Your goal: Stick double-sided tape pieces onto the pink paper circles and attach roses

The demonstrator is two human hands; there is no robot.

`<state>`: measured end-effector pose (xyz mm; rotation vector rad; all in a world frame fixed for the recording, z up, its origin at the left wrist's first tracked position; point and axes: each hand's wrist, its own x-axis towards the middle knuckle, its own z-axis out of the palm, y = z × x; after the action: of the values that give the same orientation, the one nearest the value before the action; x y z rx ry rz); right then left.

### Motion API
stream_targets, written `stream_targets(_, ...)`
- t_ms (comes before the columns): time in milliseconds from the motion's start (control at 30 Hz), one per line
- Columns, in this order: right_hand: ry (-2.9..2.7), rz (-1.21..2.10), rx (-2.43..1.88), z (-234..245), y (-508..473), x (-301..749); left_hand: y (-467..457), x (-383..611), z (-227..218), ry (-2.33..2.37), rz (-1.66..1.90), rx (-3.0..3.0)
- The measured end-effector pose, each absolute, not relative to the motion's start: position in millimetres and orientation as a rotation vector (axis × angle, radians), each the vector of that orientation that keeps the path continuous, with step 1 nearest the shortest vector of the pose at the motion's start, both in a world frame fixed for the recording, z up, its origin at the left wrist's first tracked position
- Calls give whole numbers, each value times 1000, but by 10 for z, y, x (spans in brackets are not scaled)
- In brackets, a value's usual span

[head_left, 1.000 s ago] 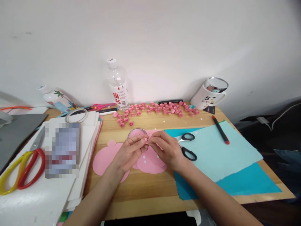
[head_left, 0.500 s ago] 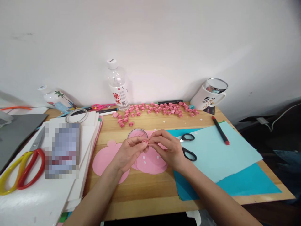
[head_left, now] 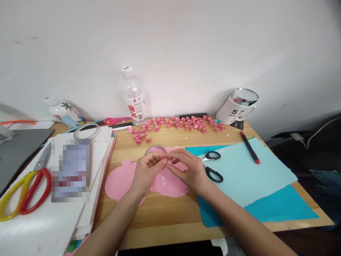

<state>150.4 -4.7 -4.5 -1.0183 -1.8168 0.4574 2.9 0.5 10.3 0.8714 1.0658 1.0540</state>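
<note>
My left hand and my right hand meet over the middle of the wooden desk, fingertips pinched together on a small pink paper roll. Beneath them lie pink paper cut-outs. Just behind the fingers is a round tape roll. Several finished pink paper rolls are strewn along the back of the desk. Black-handled scissors rest right beside my right hand.
Light blue paper over darker blue paper covers the right. A red pen, a mug and a water bottle stand behind. White boards, red-and-yellow scissors and a tape ring fill the left.
Both hands stay together on the pink roll; the fingers have shifted slightly around it, and the hands sit a little lower and to the left than half a second ago.
</note>
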Motion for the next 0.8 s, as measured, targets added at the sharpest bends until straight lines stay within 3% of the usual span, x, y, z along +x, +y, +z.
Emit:
stream_targets(467, -1910, 132, -1054, -110, -63, 1491, 9, 11, 65, 1041, 1025, 1023)
stream_targets(800, -1801, 157, -1020, -79, -59, 1488, -1, 15, 94, 1052, 1067, 1046)
